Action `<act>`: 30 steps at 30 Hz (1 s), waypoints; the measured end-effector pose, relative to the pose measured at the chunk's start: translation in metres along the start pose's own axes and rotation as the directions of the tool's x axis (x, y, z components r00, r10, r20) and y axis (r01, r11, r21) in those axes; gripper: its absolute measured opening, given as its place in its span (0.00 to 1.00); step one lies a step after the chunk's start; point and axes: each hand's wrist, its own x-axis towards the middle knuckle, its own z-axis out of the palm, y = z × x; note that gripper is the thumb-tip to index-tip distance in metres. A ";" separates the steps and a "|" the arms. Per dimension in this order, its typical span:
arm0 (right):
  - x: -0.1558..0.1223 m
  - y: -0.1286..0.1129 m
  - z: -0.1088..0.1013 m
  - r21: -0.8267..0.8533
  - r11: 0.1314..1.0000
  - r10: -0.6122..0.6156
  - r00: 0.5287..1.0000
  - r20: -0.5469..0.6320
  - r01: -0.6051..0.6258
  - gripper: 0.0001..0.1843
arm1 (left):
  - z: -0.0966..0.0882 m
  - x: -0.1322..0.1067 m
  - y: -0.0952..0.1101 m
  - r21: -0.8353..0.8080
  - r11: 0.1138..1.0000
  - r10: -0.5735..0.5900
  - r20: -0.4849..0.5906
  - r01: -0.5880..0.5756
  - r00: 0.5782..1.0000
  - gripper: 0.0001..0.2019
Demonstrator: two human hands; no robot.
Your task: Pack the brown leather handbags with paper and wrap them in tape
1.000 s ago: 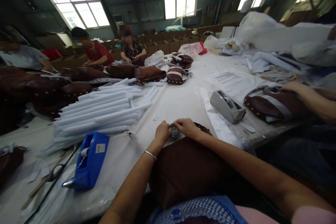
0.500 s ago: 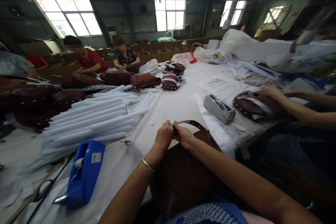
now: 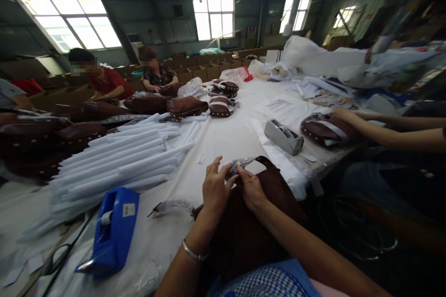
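Note:
A dark brown leather bag [image 3: 258, 222] lies against my lap at the table's near edge. Its handle [image 3: 259, 161] arches up, partly covered in clear plastic wrap [image 3: 237, 165]. My left hand [image 3: 214, 188] pinches the wrap on the handle's left part, fingers closed on it. Touching it from the right, my right hand [image 3: 251, 188] grips the same wrapped stretch. A silver bangle [image 3: 193, 254] sits on my left wrist.
A blue tape dispenser [image 3: 111, 227] and scissors [image 3: 57, 260] lie near left, beside a pile of white paper rolls [image 3: 121, 158]. A grey tape dispenser [image 3: 283, 136] stands right of centre. Brown bags [image 3: 184, 106] fill the far table; several people work around it, one person's arms on a bag [image 3: 325, 129].
My hands have drawn closer and lifted the handle, with plastic wrap now showing around it. The view has shifted left and tilted up.

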 end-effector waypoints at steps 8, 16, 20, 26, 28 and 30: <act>-0.015 -0.010 -0.015 -0.045 0.998 0.050 0.993 0.106 -0.046 0.18 | 0.005 -0.016 0.010 -0.334 0.925 -0.197 -0.012 0.182 0.980 0.16; -0.024 -0.022 -0.022 -0.003 0.989 0.148 0.983 0.109 -0.149 0.20 | 0.036 -0.041 0.017 -0.263 0.958 -0.157 -0.162 0.111 0.974 0.17; -0.023 -0.022 -0.028 0.028 0.984 0.176 0.983 0.049 -0.178 0.19 | 0.041 -0.046 0.038 -0.275 0.945 -0.227 -0.168 0.176 0.959 0.17; -0.015 -0.020 -0.036 -0.034 0.977 0.213 0.973 0.087 -0.211 0.17 | 0.006 -0.079 0.036 -0.495 0.822 -0.419 -0.188 0.283 0.888 0.16; -0.010 -0.017 -0.039 -0.018 0.979 0.204 0.973 0.111 -0.204 0.15 | -0.007 -0.108 0.017 -0.633 0.638 -0.693 -0.225 0.438 0.685 0.15; -0.007 -0.014 -0.041 -0.002 0.979 0.201 0.971 0.129 -0.203 0.15 | -0.018 -0.139 -0.007 -0.786 0.376 -0.899 -0.182 0.491 0.398 0.16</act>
